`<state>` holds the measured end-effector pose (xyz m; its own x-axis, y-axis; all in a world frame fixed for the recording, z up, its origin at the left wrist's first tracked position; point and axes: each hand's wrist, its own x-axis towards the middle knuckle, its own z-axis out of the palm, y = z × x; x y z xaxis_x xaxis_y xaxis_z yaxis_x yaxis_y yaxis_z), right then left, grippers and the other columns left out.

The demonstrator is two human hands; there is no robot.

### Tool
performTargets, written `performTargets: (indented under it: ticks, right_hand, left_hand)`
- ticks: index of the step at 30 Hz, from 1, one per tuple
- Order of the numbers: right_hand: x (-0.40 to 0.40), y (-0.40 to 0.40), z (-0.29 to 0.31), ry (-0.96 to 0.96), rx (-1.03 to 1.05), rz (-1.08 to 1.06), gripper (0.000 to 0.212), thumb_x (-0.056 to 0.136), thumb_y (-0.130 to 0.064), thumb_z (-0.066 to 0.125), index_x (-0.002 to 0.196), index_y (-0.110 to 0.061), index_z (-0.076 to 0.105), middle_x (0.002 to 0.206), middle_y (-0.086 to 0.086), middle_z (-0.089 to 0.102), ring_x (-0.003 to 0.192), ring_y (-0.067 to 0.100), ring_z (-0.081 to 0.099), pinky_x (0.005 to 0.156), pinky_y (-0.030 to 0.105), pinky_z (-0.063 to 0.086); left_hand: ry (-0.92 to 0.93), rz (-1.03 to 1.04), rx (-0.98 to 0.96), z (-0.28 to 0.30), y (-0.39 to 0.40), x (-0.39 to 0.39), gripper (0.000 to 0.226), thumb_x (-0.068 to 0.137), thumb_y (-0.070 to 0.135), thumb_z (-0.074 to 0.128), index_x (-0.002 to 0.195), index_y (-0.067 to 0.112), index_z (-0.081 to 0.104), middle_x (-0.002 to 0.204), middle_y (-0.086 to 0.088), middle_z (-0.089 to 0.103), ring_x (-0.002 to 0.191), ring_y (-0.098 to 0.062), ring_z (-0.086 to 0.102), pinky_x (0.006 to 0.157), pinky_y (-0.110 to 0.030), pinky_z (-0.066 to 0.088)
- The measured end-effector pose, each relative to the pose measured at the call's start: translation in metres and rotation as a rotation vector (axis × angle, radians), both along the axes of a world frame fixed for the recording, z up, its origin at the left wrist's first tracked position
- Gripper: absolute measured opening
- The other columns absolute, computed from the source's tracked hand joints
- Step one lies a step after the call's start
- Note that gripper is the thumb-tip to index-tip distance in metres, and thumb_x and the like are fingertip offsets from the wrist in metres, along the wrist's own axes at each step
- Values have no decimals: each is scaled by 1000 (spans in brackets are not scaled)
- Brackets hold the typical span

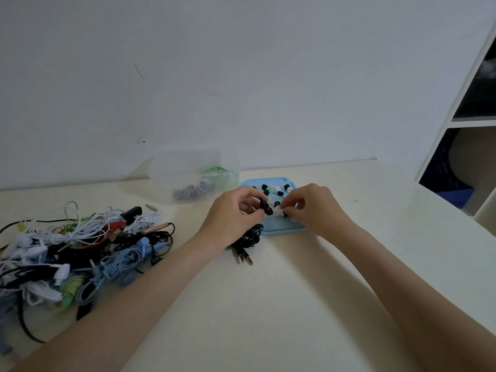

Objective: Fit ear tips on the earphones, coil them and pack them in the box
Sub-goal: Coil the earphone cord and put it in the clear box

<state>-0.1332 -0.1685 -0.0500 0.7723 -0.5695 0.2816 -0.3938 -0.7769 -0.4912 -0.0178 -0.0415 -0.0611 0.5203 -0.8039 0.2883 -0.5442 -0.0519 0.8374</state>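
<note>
- Two bare hands meet above the near part of a blue tray (279, 231), which lies toward the back edge of the table (295, 304), roughly at its middle.
- Left hand (236, 216): fingers curled, pinching a black earbud (264, 205) between thumb and fingertips, just over the tray's left side.
- Right hand (314, 208): fingers bent, tips pinched together at a small white ear tip (277, 212) just beside the black earbud; whether the tip is lifted off the tray cannot be told.
- Black and white ear tips (279, 194) lie scattered across the tray's back half.
- From under the left hand a black cable (251, 238) hangs in a loose bundle onto the table just off the tray's near-left corner, with its jack plugs (245, 257) resting on the surface, pointing toward the near edge.
- Clear plastic box (193, 174) stands at the back edge, just left of the tray, holding a dark blue coiled set and a green one.
- Large tangle of earphones (75, 253) in white, black, light blue, green and red sits at the table's left edge, well apart from the tray.
- White shelf unit (461, 124) rises past the table's right back corner.
</note>
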Motion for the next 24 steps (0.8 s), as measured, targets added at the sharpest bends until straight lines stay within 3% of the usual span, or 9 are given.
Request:
performTargets:
  ticks: [5, 8, 12, 17, 24]
  right_hand:
    - [-6, -2, -3, 17, 13, 38, 23, 87, -4, 53, 99, -13, 71, 81, -8, 57, 68, 8, 48, 57, 1, 36]
    - [-6, -1, -8, -30, 13, 62, 12, 84, -12, 62, 94, -13, 71, 80, -9, 57, 65, 5, 49, 58, 2, 37]
    - [-2, 2, -15, -134, 7, 19, 6, 80, -8, 64, 82, -13, 67, 70, -12, 55, 61, -2, 47, 60, 1, 36]
    - [-2, 6, -18, -135, 16, 16, 7, 80, -8, 64, 83, -14, 65, 70, -14, 53, 61, -1, 46, 59, 1, 36]
    - [-3, 8, -20, -131, 17, 14, 16, 81, -3, 57, 91, -9, 67, 79, -6, 57, 66, 3, 48, 60, 0, 36]
  left_hand:
    - [-101, 53, 28, -6, -1, -4, 21, 78, 12, 65, 81, 32, 65, 78, 10, 66, 72, -1, 57, 68, -16, 43]
    - [-106, 74, 0, -6, 0, -5, 27, 78, 11, 66, 75, 37, 63, 69, 19, 62, 71, -2, 57, 71, -22, 45]
    - [-85, 72, 3, -6, 3, -12, 29, 78, 11, 65, 72, 39, 61, 61, 29, 60, 63, 2, 57, 73, -31, 50]
    - [-43, 75, -30, -6, 5, -20, 20, 80, 16, 67, 74, 33, 58, 80, 14, 69, 80, -8, 65, 86, -35, 52]
    - [-33, 87, -39, -10, 4, -19, 16, 83, 22, 64, 79, 30, 50, 86, 7, 71, 83, -14, 66, 83, -38, 50]
